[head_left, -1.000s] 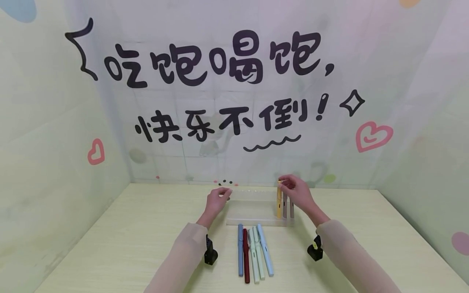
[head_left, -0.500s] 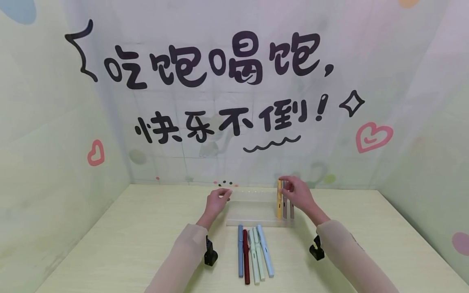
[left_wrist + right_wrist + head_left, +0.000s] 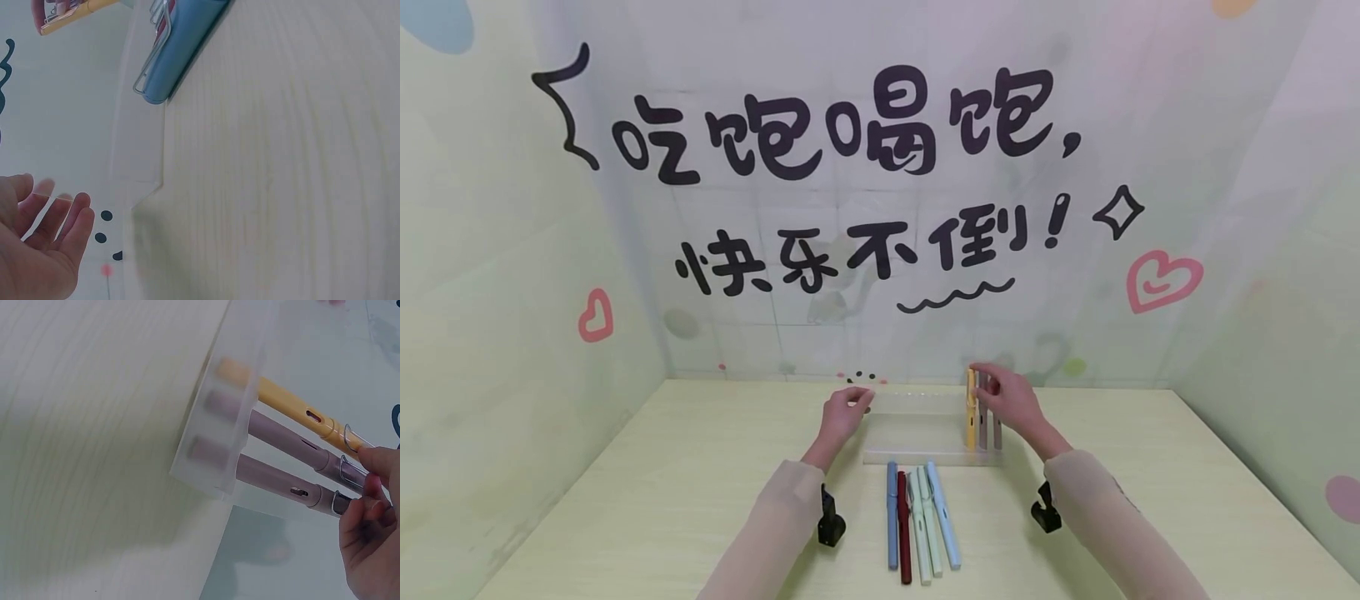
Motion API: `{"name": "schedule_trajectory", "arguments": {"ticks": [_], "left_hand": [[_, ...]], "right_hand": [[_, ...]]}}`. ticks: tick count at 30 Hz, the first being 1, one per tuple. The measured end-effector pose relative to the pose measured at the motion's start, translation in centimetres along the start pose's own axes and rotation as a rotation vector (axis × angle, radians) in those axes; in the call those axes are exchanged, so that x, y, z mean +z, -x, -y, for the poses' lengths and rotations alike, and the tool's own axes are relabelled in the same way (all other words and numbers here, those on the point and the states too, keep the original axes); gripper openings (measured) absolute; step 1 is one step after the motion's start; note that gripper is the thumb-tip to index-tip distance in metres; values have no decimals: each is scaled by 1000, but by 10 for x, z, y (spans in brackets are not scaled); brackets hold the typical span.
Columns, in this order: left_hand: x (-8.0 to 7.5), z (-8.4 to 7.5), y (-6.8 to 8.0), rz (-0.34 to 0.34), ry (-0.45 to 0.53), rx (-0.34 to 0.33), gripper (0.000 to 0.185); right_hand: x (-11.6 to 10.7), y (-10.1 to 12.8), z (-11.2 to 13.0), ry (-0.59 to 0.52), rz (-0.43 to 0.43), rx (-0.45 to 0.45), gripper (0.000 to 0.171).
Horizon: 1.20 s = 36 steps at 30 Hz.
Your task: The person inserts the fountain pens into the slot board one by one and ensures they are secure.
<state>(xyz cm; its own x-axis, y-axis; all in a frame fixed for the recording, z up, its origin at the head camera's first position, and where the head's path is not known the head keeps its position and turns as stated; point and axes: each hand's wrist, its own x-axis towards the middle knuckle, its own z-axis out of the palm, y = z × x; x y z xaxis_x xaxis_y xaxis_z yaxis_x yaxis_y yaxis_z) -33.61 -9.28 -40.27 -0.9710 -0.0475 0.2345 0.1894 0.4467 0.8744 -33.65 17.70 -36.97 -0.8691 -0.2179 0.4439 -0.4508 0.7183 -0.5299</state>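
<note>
Translucent frosted plastic forms the low rectangular pen stand [image 3: 925, 433], which is set on the pale wood-grain tabletop [image 3: 662, 500] near the back wall. The right hand [image 3: 1011, 398] is raised at the stand's right end, fingertips [image 3: 365, 487] pinching the caps of the upright pens: a slim yellow plastic pen [image 3: 972, 410] and two mauve pens [image 3: 294, 447] just beside it, each with a wire clip, lower ends seated in the stand's slots. The left hand [image 3: 844, 412] is held at the stand's left end, fingers relaxed and loosely bent against its clear edge, gripping nothing. Five capped pens [image 3: 919, 521], blue, dark red, two pale green and light blue, are laid side by side in front of the stand. Pastel wall sheets [image 3: 865, 208] with black lettering and pink hearts enclose the table.
</note>
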Motion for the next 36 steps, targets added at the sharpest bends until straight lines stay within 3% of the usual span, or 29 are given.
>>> {"name": "schedule_trajectory", "arguments": {"ticks": [10, 28, 36], "left_hand": [[0, 0, 0, -2, -7, -1, 25], [1, 1, -2, -8, -5, 0, 24], [2, 2, -2, -9, -13, -4, 25]], "right_hand": [[3, -2, 1, 84, 15, 38, 39], [3, -2, 5, 69, 17, 44, 40], [0, 2, 2, 37, -34, 5, 41]]}}
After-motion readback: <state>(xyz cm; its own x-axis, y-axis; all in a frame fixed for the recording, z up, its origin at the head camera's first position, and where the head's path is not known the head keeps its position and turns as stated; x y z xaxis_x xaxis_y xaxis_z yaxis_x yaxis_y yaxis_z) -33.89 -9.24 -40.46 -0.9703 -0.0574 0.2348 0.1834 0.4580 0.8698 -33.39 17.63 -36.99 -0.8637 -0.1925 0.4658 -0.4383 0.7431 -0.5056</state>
